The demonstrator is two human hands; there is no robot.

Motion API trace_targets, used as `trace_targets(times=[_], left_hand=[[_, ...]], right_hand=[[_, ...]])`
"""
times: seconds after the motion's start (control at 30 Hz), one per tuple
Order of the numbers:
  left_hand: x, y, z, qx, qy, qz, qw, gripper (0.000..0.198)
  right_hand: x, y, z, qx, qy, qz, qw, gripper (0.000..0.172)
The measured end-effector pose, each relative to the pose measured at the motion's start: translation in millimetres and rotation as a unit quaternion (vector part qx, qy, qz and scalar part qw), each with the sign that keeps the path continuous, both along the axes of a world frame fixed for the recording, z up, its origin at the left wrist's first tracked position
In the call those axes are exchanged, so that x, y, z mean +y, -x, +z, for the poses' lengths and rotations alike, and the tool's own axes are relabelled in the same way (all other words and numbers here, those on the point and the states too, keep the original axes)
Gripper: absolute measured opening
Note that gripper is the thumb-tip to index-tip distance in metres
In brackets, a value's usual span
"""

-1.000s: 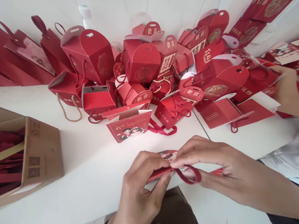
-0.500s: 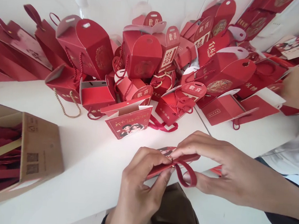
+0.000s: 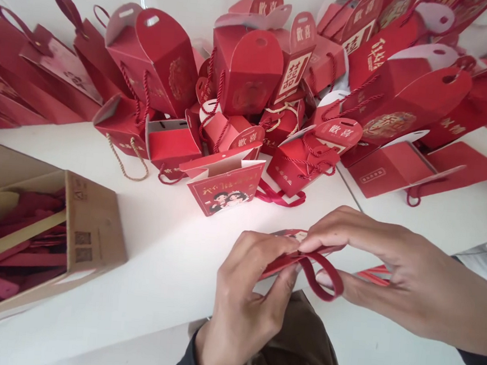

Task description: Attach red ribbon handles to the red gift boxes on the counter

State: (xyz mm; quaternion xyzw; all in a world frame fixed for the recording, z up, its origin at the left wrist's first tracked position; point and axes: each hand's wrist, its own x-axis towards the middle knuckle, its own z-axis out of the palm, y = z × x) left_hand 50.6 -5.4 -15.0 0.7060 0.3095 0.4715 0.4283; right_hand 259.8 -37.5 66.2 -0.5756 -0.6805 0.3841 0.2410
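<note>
My left hand (image 3: 252, 290) is closed, with thumb and fingers pinching a flat red gift box (image 3: 274, 267) at its top edge. From that edge a dark red strap handle (image 3: 337, 277) curls out in a loop. My right hand (image 3: 397, 268) reaches in from the right, its fingertips pressed on the box beside the left fingers and its thumb against the loop. Part of a printed picture shows on the box behind my fingers; the rest is hidden by the hands. Just beyond stands an open red box with a cartoon couple (image 3: 229, 198).
Several red gift boxes with rope handles (image 3: 248, 70) crowd the back of the white table (image 3: 168, 227). At left, a cardboard carton (image 3: 96, 227) holds many red straps and one yellow strap (image 3: 22, 235). Grey fabric (image 3: 486, 258) shows at the right edge.
The view has shifted, so most things appear farther right. Both hands keep their hold on the box and strap. A co-worker's hand at the far right has gone out of view.
</note>
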Motion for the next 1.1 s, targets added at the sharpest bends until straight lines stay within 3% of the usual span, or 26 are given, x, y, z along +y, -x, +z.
trace_targets(times=[0.4, 1.1], left_hand=[[1.4, -4.7, -0.9, -0.02, -0.022, 0.02, 0.999, 0.021], [-1.0, -1.7, 1.4, 0.013, -0.012, 0.011, 1.0, 0.02]], right_hand=[[-2.3, -1.2, -6.6, 0.024, 0.016, -0.045, 0.999, 0.021], [-4.3, 4.8, -4.7, 0.05, 0.035, -0.042, 0.997, 0.018]])
